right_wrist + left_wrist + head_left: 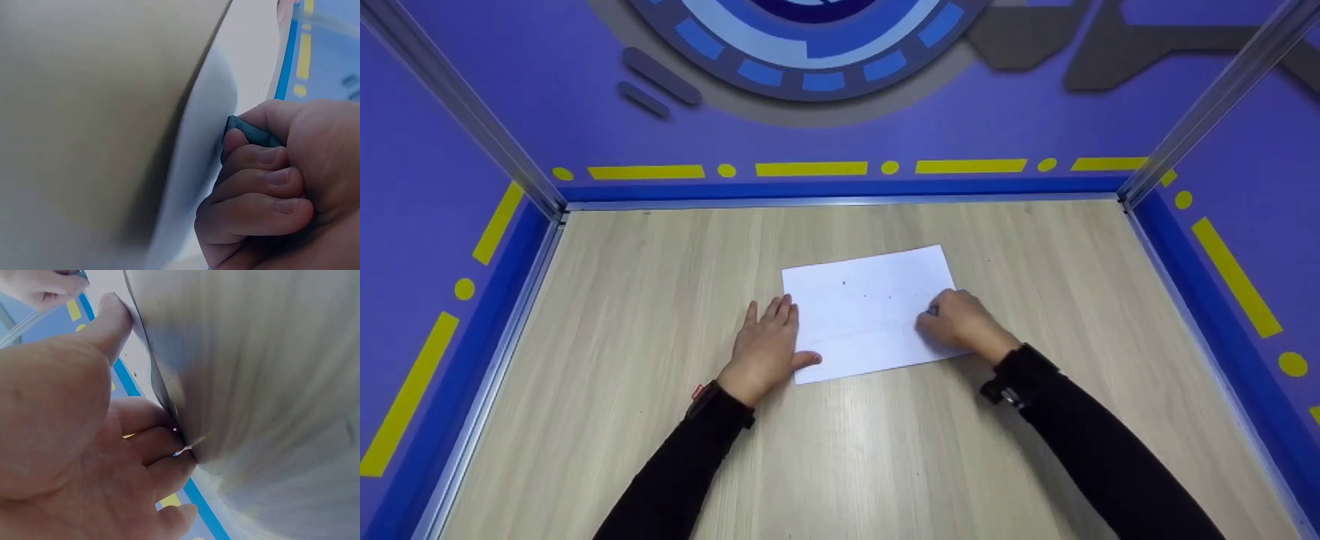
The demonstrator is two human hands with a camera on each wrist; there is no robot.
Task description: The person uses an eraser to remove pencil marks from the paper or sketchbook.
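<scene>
A white sheet of paper (862,330) lies slightly turned on the table, with faint lines and a few dark crumbs on it. My left hand (765,349) rests at its left edge, fingers straight and spread, the thumb lying on the lower left corner. Over the sheet's right side, my right hand (960,322) pinches a small dark teal eraser (256,134) between thumb and forefinger. The other fingers are curled in the right wrist view. Most of the eraser is hidden by that hand, and it is low against the paper.
The pale wood table (660,300) is bounded by purple-blue panels (855,135) at the back and both sides, with metal rails along its edges. Tiny dark specks are scattered on the wood.
</scene>
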